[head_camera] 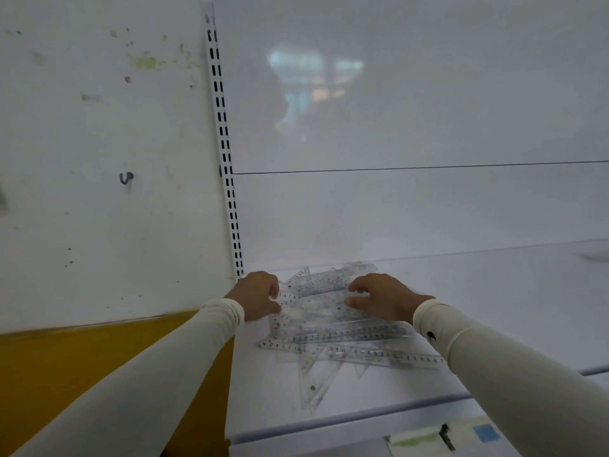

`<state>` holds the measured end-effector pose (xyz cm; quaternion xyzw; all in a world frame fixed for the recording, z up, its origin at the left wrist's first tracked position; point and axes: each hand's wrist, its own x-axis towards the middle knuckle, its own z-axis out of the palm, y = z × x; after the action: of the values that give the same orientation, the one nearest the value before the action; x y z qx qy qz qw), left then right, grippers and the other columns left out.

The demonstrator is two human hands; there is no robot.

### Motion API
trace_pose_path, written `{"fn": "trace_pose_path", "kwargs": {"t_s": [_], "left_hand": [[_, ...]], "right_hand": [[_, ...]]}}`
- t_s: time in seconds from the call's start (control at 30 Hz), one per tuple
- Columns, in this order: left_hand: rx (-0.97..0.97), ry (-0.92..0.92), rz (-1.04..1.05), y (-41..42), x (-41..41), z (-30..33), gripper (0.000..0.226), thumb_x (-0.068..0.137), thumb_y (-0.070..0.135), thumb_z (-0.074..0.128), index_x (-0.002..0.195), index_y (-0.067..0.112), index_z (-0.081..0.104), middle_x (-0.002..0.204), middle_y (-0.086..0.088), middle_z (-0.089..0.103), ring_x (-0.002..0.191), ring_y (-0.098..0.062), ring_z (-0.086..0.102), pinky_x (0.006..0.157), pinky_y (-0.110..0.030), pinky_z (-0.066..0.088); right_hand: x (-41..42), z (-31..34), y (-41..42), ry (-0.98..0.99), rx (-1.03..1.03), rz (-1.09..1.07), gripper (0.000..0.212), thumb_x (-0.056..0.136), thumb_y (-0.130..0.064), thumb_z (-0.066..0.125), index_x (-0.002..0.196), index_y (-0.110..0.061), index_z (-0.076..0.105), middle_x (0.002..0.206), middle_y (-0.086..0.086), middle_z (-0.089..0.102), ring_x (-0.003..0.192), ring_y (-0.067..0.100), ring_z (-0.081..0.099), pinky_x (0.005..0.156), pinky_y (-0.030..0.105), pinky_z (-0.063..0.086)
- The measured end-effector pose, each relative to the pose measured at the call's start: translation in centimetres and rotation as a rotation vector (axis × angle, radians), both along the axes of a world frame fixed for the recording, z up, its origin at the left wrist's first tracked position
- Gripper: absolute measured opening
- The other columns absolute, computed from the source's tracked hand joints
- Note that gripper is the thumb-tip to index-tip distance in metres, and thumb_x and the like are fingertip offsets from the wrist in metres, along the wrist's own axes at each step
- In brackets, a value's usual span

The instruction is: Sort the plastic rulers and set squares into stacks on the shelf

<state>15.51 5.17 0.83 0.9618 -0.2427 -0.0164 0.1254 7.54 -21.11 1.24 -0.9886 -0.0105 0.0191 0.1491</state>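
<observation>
White shelf [379,404] is carrying everything; nothing sorted yet, no stacks showing, so the whole job is still to do imo. Clear heap of rulers and set squares [329,328] is lying jumbled near the shelf's left end, btwn back wall and front edge, one long ruler [389,356] poking out twd the right. Left hand [258,296] is curling over the heap's left side, thumb & fingers pinching a piece. Right hand [382,296] is hovering on the right side, fingers curled; can't tell if gripping.

Two hands [260,296], one jumbled pile of rulers [333,328].
</observation>
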Motion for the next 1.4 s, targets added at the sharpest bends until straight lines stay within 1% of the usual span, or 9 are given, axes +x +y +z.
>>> {"fn": "trace_pose_path", "kwargs": {"t_s": [0.17, 0.4, 0.53, 0.67, 0.77, 0.87, 1.07, 1.2, 1.4], "left_hand": [[0.038, 0.028, 0.023, 0.4, 0.1, -0.5, 0.05, 0.085, 0.041, 0.067, 0.127, 0.021, 0.051, 0.126, -0.003, 0.046, 0.113, -0.019, 0.049, 0.094, -0.028, 0.039], [0.122, 0.109, 0.046, 0.2, -0.4, -0.6, 0.058, 0.097, 0.041, 0.048, 0.148, 0.02, 0.031, 0.148, -0.014, 0.023, 0.127, -0.031, 0.046, 0.105, -0.035, 0.037], [0.097, 0.167, 0.062, 0.4, -0.8, -0.4, 0.07, 0.095, 0.049, 0.049, 0.15, 0.015, 0.024, 0.151, -0.015, 0.013, 0.133, -0.032, 0.04, 0.109, -0.035, 0.031], [0.068, 0.177, 0.087, 1.7, -0.9, -0.2, 0.069, 0.094, 0.048, 0.052, 0.148, 0.013, 0.027, 0.149, -0.014, 0.017, 0.13, -0.03, 0.041, 0.108, -0.035, 0.034], [0.036, 0.175, 0.075, 2.5, -1.0, -0.4, 0.066, 0.093, 0.048, 0.054, 0.145, 0.015, 0.032, 0.145, -0.013, 0.025, 0.127, -0.029, 0.043, 0.107, -0.037, 0.036], [0.005, 0.162, 0.058, 3.0, -1.3, -0.7, 0.06, 0.093, 0.048, 0.053, 0.142, 0.016, 0.036, 0.138, -0.009, 0.036, 0.122, -0.025, 0.047, 0.103, -0.036, 0.039], [-0.046, 0.099, 0.06, 4.1, -2.1, -1.1, 0.052, 0.093, 0.046, 0.053, 0.135, 0.018, 0.043, 0.123, -0.003, 0.046, 0.101, -0.015, 0.048, 0.094, -0.029, 0.042], [-0.115, 0.071, 0.065, 4.9, -2.4, -1.1, 0.05, 0.093, 0.045, 0.055, 0.134, 0.02, 0.045, 0.111, 0.005, 0.044, 0.096, -0.01, 0.046, 0.092, -0.028, 0.041], [-0.165, 0.07, 0.055, 5.7, -3.0, -0.5, 0.051, 0.092, 0.047, 0.055, 0.137, 0.023, 0.045, 0.121, 0.002, 0.053, 0.1, -0.01, 0.048, 0.095, -0.029, 0.041]], "right_hand": [[0.1, 0.0, 0.2, -0.007, -0.004, 0.005, 0.051, 0.092, -0.054, 0.051, 0.133, -0.023, 0.053, 0.133, 0.0, 0.056, 0.116, 0.018, 0.054, 0.099, 0.032, 0.042], [0.6, -0.1, 0.6, -0.031, -0.032, 0.02, 0.051, 0.091, -0.054, 0.053, 0.135, -0.027, 0.051, 0.138, -0.001, 0.051, 0.122, 0.02, 0.05, 0.102, 0.034, 0.04], [1.4, 0.2, 1.5, -0.056, -0.074, 0.049, 0.055, 0.09, -0.052, 0.056, 0.138, -0.026, 0.048, 0.143, 0.001, 0.046, 0.129, 0.022, 0.044, 0.105, 0.037, 0.037], [2.5, 0.2, 0.5, 0.002, -0.157, -0.113, 0.062, 0.09, -0.054, 0.055, 0.14, -0.021, 0.043, 0.146, 0.005, 0.044, 0.131, 0.026, 0.043, 0.108, 0.042, 0.037], [2.9, -0.1, -0.5, 0.114, -0.144, -0.162, 0.063, 0.09, -0.054, 0.056, 0.136, -0.012, 0.047, 0.142, 0.009, 0.048, 0.126, 0.026, 0.048, 0.105, 0.037, 0.04], [3.3, 0.1, -0.7, 0.114, -0.148, -0.155, 0.052, 0.091, -0.046, 0.058, 0.13, -0.01, 0.053, 0.134, 0.008, 0.054, 0.119, 0.025, 0.053, 0.101, 0.035, 0.043], [3.4, 0.2, -0.6, 0.106, -0.106, -0.159, 0.049, 0.09, -0.041, 0.061, 0.121, -0.003, 0.062, 0.122, 0.012, 0.064, 0.109, 0.028, 0.061, 0.096, 0.035, 0.049], [2.8, 0.2, -0.2, 0.061, -0.174, -0.108, 0.045, 0.093, -0.043, 0.055, 0.129, -0.015, 0.057, 0.13, 0.004, 0.057, 0.115, 0.023, 0.056, 0.099, 0.032, 0.043], [2.3, 1.0, 0.1, -0.028, -0.169, -0.097, 0.049, 0.092, -0.044, 0.057, 0.133, -0.017, 0.054, 0.131, 0.007, 0.055, 0.116, 0.025, 0.055, 0.099, 0.034, 0.042]]}}
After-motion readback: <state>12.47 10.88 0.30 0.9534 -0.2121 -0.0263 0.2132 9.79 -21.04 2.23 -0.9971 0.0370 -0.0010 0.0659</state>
